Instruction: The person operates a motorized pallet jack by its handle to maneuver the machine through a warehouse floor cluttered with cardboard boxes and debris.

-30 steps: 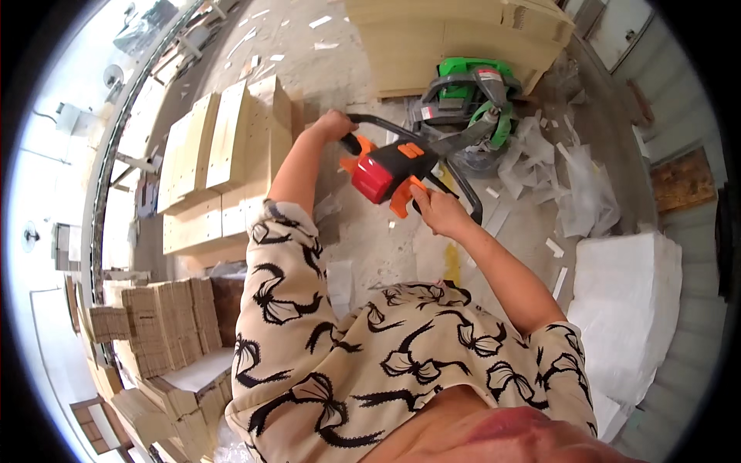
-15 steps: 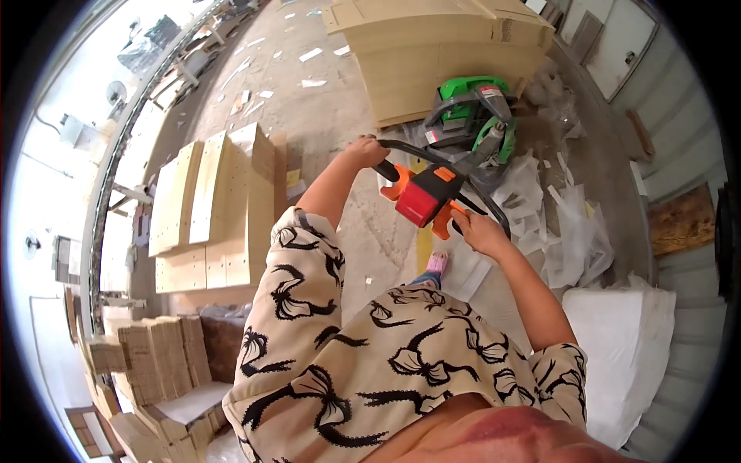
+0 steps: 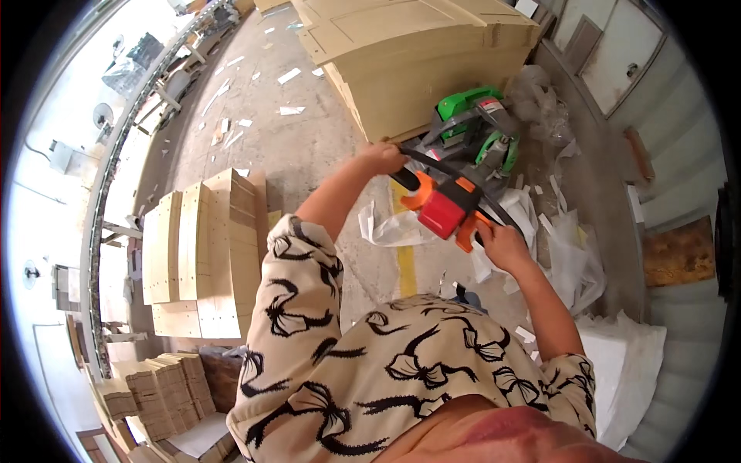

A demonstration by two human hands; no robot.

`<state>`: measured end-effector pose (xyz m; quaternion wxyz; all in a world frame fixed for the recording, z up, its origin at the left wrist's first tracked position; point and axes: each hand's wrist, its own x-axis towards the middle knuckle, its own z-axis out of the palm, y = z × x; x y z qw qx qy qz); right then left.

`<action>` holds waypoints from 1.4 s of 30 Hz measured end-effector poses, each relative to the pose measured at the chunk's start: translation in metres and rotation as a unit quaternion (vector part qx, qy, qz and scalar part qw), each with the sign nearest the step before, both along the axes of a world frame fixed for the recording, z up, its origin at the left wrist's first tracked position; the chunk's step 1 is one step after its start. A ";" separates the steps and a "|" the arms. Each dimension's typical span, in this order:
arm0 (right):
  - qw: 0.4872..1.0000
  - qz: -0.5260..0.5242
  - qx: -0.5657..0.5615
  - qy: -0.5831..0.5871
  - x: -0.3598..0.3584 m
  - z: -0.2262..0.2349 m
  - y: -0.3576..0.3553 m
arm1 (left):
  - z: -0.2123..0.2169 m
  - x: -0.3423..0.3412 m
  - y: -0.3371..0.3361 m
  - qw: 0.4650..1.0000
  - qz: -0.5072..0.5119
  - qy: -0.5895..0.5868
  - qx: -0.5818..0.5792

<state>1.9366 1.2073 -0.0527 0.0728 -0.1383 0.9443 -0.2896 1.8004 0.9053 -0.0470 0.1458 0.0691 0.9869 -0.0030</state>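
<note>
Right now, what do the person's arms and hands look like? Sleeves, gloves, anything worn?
Both hands are bare: no gloves on the left hand or the right hand, and no watch or rings that I can make out. The forearms are uncovered. The cream top has a black ribbon-bow print; its loose sleeves end near the elbows on both arms.

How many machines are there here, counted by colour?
Red and orange tool, gripped by left hand and right hand: 1
Green machine on the floor: 1
Total: 2
</note>
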 end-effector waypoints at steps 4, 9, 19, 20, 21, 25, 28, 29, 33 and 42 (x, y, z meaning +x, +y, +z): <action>1.000 0.017 0.000 0.003 -0.033 -0.003 0.031 | -0.030 -0.026 0.005 0.971 -0.195 0.140 -0.009; 1.000 0.024 -0.014 0.009 -0.072 -0.008 0.072 | -0.004 -0.041 0.058 0.984 -0.131 0.074 0.094; 0.995 0.069 -0.043 0.053 -0.185 0.003 0.175 | 0.027 -0.115 0.155 0.989 -0.100 0.059 0.094; 0.994 0.083 -0.037 0.055 -0.199 0.003 0.185 | 0.028 -0.120 0.163 0.988 -0.100 0.055 0.105; 0.994 0.081 -0.034 0.060 -0.214 0.002 0.195 | 0.028 -0.127 0.172 0.987 -0.100 0.050 0.116; 0.989 0.113 -0.019 0.094 -0.277 -0.005 0.254 | 0.011 -0.164 0.222 0.988 -0.084 0.060 0.117; 0.980 0.132 0.003 0.148 -0.335 -0.013 0.310 | 0.025 -0.200 0.272 0.979 -0.108 0.058 0.161; 0.977 0.120 0.010 0.177 -0.353 -0.011 0.324 | 0.021 -0.214 0.284 0.972 -0.105 0.075 0.195; 0.974 0.090 0.012 0.207 -0.430 -0.009 0.366 | 0.019 -0.280 0.326 0.974 -0.106 0.051 0.192; 0.989 0.063 0.078 0.110 -0.597 -0.013 0.433 | 0.039 -0.414 0.375 0.981 -0.076 -0.038 0.176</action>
